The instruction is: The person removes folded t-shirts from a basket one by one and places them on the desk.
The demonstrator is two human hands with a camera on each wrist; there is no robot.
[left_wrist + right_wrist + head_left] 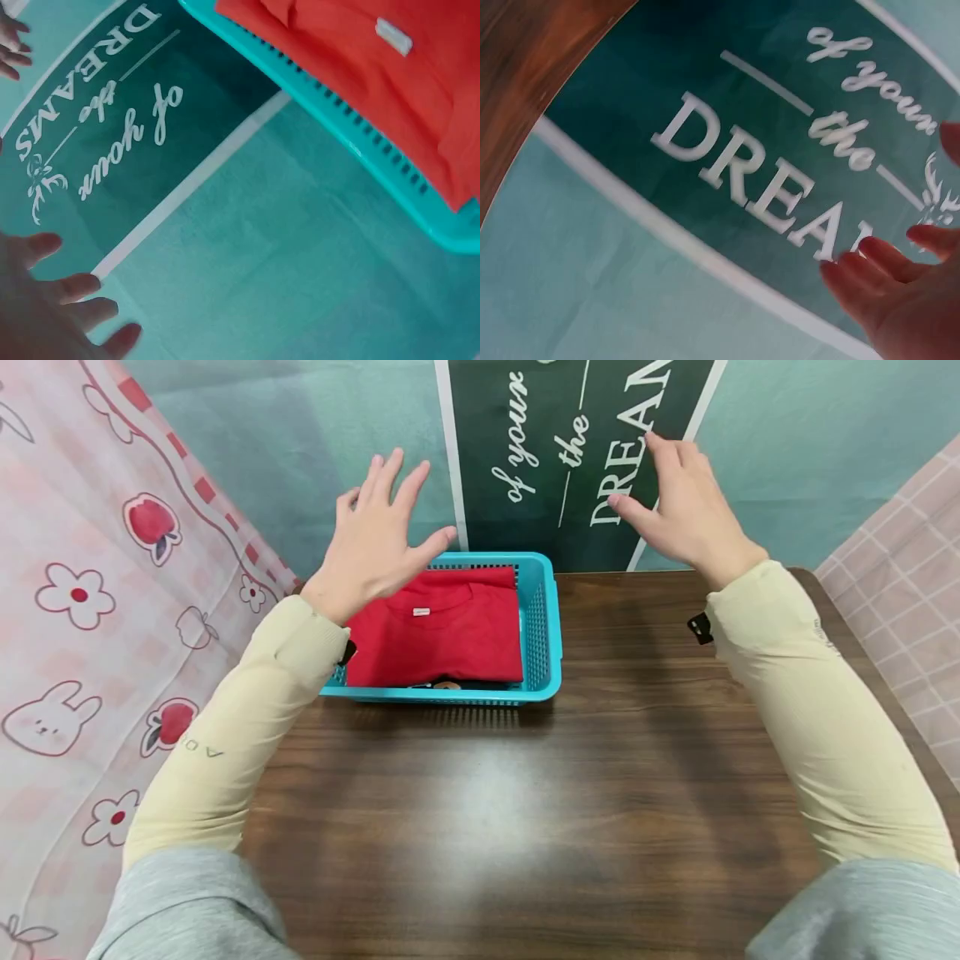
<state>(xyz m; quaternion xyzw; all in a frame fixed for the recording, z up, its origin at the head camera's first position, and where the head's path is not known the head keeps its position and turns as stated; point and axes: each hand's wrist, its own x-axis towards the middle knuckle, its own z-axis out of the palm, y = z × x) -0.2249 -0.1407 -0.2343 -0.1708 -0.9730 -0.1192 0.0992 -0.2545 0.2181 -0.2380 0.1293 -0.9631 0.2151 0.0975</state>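
Observation:
My left hand (375, 539) is raised with its fingers spread, above the back left of a blue plastic basket (553, 635). Nothing is in its grasp. Inside the basket lies a folded red T-shirt (465, 639) with a small white label at the collar; something small and partly hidden shows under its front edge. In the left wrist view the basket rim (352, 146) and red cloth (352, 60) appear beyond the fingers (82, 289). To the right, my right hand (690, 506) hangs in the air, holding nothing, fingers loosely extended before the green backdrop.
The basket stands at the back left of a dark brown wooden table (600, 827). Behind rises a green backdrop (300, 443) with white lettering. A printed curtain (82, 635) borders the left side, and a pink tile-patterned sheet (911, 577) the right.

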